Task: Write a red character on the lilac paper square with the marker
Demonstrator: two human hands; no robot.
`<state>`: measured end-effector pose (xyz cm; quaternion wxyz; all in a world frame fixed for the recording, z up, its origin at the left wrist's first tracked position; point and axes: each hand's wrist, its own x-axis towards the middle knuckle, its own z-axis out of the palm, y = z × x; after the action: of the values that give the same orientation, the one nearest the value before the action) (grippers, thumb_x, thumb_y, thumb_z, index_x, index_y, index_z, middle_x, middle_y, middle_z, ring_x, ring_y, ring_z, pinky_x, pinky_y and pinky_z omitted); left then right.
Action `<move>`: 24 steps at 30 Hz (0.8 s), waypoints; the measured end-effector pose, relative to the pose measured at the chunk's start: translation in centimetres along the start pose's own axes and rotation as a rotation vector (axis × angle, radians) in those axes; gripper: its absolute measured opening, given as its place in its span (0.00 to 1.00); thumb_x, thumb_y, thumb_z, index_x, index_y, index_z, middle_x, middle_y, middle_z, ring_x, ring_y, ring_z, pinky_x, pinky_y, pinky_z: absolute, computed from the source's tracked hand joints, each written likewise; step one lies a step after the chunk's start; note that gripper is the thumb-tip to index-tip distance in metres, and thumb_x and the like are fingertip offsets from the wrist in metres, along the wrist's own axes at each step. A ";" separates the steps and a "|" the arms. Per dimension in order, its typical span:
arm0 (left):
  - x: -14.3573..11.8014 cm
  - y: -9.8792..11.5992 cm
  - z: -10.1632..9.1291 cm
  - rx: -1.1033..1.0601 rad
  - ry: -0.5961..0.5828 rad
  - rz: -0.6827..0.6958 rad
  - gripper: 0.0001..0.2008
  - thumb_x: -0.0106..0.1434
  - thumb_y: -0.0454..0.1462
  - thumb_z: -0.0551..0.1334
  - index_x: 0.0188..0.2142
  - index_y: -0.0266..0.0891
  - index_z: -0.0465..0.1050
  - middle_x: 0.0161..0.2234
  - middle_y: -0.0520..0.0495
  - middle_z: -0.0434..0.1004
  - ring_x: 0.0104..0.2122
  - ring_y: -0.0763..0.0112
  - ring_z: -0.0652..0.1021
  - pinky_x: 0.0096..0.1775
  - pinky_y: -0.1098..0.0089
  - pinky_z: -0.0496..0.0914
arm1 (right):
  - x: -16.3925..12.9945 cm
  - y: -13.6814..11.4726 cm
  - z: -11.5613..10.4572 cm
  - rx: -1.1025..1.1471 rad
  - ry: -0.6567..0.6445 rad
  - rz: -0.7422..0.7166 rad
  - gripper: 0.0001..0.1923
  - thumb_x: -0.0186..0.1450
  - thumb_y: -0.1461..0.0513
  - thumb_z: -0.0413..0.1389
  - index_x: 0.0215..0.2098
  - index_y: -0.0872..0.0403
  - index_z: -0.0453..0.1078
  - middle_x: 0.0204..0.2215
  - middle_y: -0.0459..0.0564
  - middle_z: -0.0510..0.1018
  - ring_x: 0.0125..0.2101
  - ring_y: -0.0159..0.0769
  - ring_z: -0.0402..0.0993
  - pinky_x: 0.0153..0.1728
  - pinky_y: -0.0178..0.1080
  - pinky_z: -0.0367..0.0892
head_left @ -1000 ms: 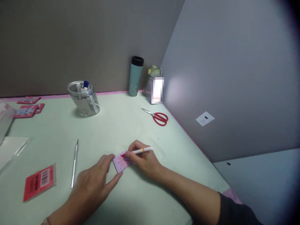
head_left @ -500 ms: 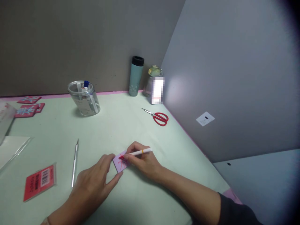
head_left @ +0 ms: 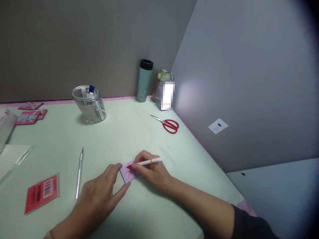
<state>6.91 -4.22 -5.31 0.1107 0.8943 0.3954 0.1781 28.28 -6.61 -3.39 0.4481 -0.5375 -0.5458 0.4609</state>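
At the near middle of the pale green bench lies a small lilac card with red marks on it. The left hand rests flat beside it, thumb and forefinger touching the card's near-left edges and pinning it down; the hand grips nothing. The right hand is closed around a white pen with an orange band, its red tip touching the card's upper face. The two hands sit close together, either side of the card, not touching each other.

Left of the left hand, a slim metal craft knife lies on the bench, blade pointing far. Further left and nearer, a red packet with a barcode label lies flat in a clear sleeve. At the left edge sits a clear plastic sheet, and beyond it, by the far wall, several red and blue cut pieces.

Toward the far side stands a clear jar holding pens. Against the far wall stand a teal flask with a black lid and, just right of it, a clear bottle with a green cap. Red scissors lie closed near the right partition, well apart from the hands.
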 end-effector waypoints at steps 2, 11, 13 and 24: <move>0.0 0.0 0.0 -0.001 0.009 0.007 0.14 0.73 0.46 0.54 0.53 0.43 0.61 0.31 0.55 0.71 0.23 0.68 0.78 0.25 0.69 0.64 | 0.0 -0.1 0.0 -0.009 0.011 -0.001 0.08 0.66 0.58 0.62 0.32 0.53 0.71 0.27 0.45 0.76 0.29 0.34 0.72 0.31 0.36 0.65; 0.1 -0.1 0.1 0.005 0.026 0.012 0.13 0.73 0.46 0.54 0.52 0.43 0.62 0.31 0.55 0.72 0.22 0.68 0.77 0.24 0.69 0.64 | 0.1 -0.5 0.0 0.075 0.077 0.038 0.07 0.64 0.60 0.60 0.30 0.53 0.69 0.25 0.43 0.73 0.26 0.31 0.69 0.29 0.35 0.63; 0.1 -0.1 0.1 0.014 0.017 0.010 0.13 0.73 0.46 0.54 0.52 0.43 0.62 0.31 0.55 0.72 0.23 0.68 0.78 0.24 0.69 0.64 | 0.1 -0.4 0.0 0.068 0.068 0.044 0.07 0.65 0.60 0.60 0.30 0.53 0.69 0.25 0.43 0.73 0.27 0.32 0.70 0.29 0.35 0.63; 0.0 -0.2 0.2 -0.005 0.007 0.001 0.15 0.72 0.45 0.55 0.54 0.43 0.61 0.32 0.54 0.74 0.26 0.66 0.81 0.25 0.69 0.65 | 0.0 -0.4 -0.1 0.038 0.036 0.044 0.07 0.65 0.60 0.60 0.31 0.53 0.69 0.26 0.44 0.73 0.27 0.32 0.69 0.29 0.36 0.63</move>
<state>6.86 -4.13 -5.57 0.1115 0.8936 0.3946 0.1823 28.28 -6.56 -3.02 0.4577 -0.5490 -0.5169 0.4711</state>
